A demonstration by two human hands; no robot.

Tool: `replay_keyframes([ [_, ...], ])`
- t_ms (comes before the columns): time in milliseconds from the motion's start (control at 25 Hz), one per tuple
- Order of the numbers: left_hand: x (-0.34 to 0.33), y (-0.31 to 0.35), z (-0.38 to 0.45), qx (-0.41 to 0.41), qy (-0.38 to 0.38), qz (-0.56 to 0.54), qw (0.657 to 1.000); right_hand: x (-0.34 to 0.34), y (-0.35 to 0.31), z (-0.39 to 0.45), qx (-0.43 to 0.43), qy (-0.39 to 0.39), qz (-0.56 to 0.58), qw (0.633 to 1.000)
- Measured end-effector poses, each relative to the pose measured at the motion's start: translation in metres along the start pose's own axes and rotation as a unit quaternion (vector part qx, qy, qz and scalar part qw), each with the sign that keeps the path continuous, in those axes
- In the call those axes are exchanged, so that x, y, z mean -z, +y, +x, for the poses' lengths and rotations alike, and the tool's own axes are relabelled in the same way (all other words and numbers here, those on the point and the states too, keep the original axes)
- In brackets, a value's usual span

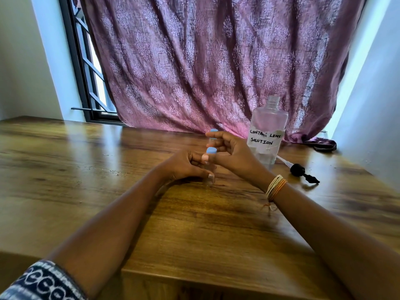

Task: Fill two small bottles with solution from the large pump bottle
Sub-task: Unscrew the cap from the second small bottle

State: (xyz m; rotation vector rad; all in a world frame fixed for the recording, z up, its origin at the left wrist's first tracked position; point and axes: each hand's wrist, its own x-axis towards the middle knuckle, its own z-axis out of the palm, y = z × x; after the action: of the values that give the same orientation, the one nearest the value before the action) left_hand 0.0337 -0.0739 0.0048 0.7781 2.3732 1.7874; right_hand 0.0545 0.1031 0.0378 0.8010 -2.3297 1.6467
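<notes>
Near done, judging by frame centre: left hand (186,166) gripping near capped small bottle (209,167), right hand (229,151) pinching far one (213,137), pump (303,172) off large bottle (268,135).

I see both forearms bare. My right wrist wears a stack of thin cord bracelets (276,188), cream and orange, with a knotted tail hanging. My left arm shows a dark navy sleeve (43,282) printed with white rings.

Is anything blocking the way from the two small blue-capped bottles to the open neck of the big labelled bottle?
Only their own blue caps, both on. The large clear labelled bottle stands uncapped just right of the right hand; its black pump lies aside on the wooden table.
</notes>
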Motion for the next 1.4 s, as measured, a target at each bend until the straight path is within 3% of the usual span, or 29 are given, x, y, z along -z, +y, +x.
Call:
replay_keyframes([
  [120, 0.000, 0.000, 0.000, 0.013, -0.002, 0.003, 1.000, -0.001, 0.000, -0.001, 0.006, 0.011, -0.010, 1.000],
  [280, 0.001, -0.001, 0.001, 0.016, -0.003, -0.001, 1.000, 0.003, -0.003, 0.000, -0.005, -0.030, 0.047, 0.998],
  [440, 0.001, -0.001, 0.000, -0.010, -0.018, 0.005, 1.000, -0.001, 0.002, 0.001, 0.000, 0.011, -0.027, 1.000],
  [560, 0.001, -0.003, 0.001, 0.005, -0.012, -0.005, 1.000, 0.000, 0.003, 0.001, 0.001, 0.023, -0.018, 1.000],
  [760, 0.002, -0.003, 0.001, 0.009, -0.011, 0.002, 1.000, 0.003, 0.002, 0.000, 0.003, -0.023, 0.024, 0.999],
  [880, 0.002, -0.003, 0.001, 0.005, -0.014, 0.011, 1.000, -0.001, 0.003, 0.000, 0.006, 0.010, -0.003, 1.000],
  [1120, 0.002, -0.004, 0.003, 0.031, 0.002, 0.006, 1.000, 0.006, 0.000, 0.007, -0.002, 0.088, 0.167, 0.982],
  [1200, 0.005, -0.002, 0.004, 0.038, -0.006, 0.010, 0.999, 0.008, 0.003, 0.012, -0.009, 0.121, 0.129, 0.984],
  [1280, 0.011, 0.000, 0.005, 0.044, -0.017, 0.039, 0.998, 0.006, 0.008, 0.018, -0.022, 0.128, 0.013, 0.991],
  [1400, 0.017, 0.002, 0.003, 0.045, -0.032, 0.049, 0.997, 0.001, 0.014, 0.025, -0.053, 0.057, -0.172, 0.982],
])
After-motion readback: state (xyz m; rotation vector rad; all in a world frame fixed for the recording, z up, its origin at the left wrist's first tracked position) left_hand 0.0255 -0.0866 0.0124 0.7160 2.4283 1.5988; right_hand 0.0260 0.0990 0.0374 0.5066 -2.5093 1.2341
